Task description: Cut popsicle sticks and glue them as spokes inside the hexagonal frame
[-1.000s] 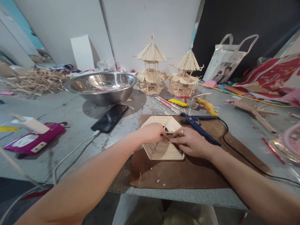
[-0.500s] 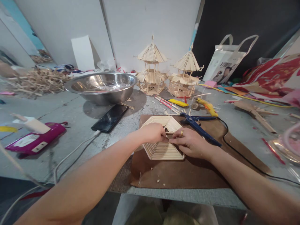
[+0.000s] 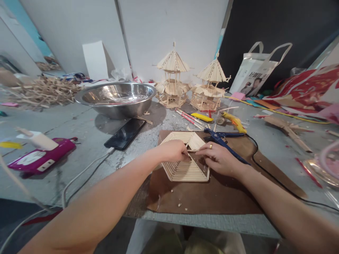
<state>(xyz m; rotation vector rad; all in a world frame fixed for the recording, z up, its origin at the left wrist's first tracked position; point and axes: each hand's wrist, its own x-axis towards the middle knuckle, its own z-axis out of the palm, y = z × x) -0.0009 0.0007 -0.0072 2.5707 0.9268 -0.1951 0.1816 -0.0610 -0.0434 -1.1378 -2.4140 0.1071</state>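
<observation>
A flat hexagonal panel of thin wooden sticks (image 3: 185, 171) lies on a brown mat (image 3: 212, 194) in front of me. My left hand (image 3: 173, 150) rests on the panel's middle, its fingers pinched on a small stick at the centre. My right hand (image 3: 218, 158), with a ring on one finger, lies over the panel's right side, fingers bent and pressing on the sticks. The two hands almost touch at the centre. What lies under the fingers is hidden.
A blue glue gun (image 3: 225, 143) with a black cord lies just right of my hands. Behind stand two stick pagodas (image 3: 172, 79) (image 3: 210, 84), a steel bowl (image 3: 116, 98), a black phone (image 3: 125, 133), a yellow cutter (image 3: 201, 116). Left: a magenta device (image 3: 39, 160), a stick pile (image 3: 45, 91).
My right hand has shifted slightly up and to the right on the panel, uncovering more of its lower right. The left hand has hardly moved.
</observation>
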